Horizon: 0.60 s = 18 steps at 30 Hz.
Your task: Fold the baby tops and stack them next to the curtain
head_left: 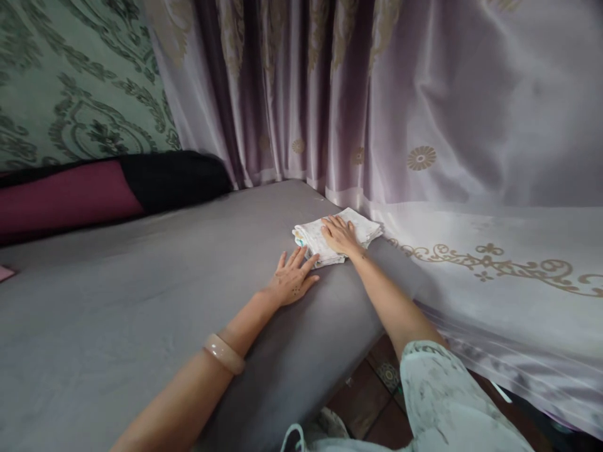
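Observation:
A folded white cloth (365, 230) with a faint print lies near the corner of a grey bed sheet (141, 301). My right hand (339, 235) rests flat on top of the cloth, fingers stretched out. My left hand (292, 276) lies flat on the sheet just in front of the cloth, fingertips touching or almost touching its near edge. A pale bangle (225, 353) is on my left wrist.
Lilac curtains (424, 125) with gold patterns hang behind and to the right of the bed, draping down past its edge. A maroon and black bolster (94, 191) lies along the green patterned wall (70, 81). Dark tiled floor (367, 402) shows below the bed edge.

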{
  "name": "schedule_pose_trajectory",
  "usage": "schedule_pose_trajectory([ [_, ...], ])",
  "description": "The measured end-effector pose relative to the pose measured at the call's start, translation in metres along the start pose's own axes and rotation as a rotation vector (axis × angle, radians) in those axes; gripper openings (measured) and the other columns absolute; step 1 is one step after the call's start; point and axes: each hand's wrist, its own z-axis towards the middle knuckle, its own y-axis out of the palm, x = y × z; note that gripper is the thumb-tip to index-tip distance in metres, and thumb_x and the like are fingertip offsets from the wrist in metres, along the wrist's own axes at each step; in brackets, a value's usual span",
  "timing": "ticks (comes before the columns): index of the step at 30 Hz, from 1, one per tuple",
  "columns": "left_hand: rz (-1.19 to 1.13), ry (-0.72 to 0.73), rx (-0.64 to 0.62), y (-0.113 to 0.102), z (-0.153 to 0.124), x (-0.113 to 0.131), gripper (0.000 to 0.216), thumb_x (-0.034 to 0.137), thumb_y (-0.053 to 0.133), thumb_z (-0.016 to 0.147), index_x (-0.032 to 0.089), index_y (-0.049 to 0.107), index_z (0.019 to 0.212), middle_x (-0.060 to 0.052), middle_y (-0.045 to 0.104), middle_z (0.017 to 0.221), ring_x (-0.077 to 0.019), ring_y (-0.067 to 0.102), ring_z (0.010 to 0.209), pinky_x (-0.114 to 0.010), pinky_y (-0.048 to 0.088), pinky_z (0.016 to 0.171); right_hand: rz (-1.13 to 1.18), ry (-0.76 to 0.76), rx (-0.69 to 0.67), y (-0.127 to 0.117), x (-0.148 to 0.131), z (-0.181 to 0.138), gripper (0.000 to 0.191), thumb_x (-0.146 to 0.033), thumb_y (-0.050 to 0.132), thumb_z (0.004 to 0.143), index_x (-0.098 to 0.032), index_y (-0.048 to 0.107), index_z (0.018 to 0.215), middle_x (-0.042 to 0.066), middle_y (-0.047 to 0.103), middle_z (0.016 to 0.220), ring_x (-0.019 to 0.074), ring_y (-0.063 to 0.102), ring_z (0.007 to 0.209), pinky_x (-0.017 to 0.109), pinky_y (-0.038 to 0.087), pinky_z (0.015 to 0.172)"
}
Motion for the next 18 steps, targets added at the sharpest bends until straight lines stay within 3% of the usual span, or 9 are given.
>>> schedule_pose_trajectory([
  [11,0.086,-0.291,0.077,-0.010,-0.092,-0.110,0.054,0.047,0.037,0.096,0.024,0.042,0.144,-0.013,0.037,0.154,-0.0278,0.029,0.145,-0.055,0.023,0.115,0.045,0.028,-0.109,-0.014,-0.014,-0.001,0.051,-0.039,0.023,0.101,-0.021,0.043,0.145,0.010,0.031,0.157,0.0282,0.022,0.145,0.059,0.016,0.115],
  [18,0.137,-0.506,0.071,-0.019,-0.144,-0.167,0.058,0.049,0.030,0.090,0.022,0.050,0.137,-0.010,0.046,0.149,-0.0276,0.041,0.138,-0.049,0.029,0.114,0.100,-0.153,-0.135,-0.013,-0.054,-0.009,0.049,-0.041,0.024,0.102,-0.026,0.043,0.144,0.008,0.029,0.159,0.0249,0.020,0.147,0.056,0.013,0.117],
])
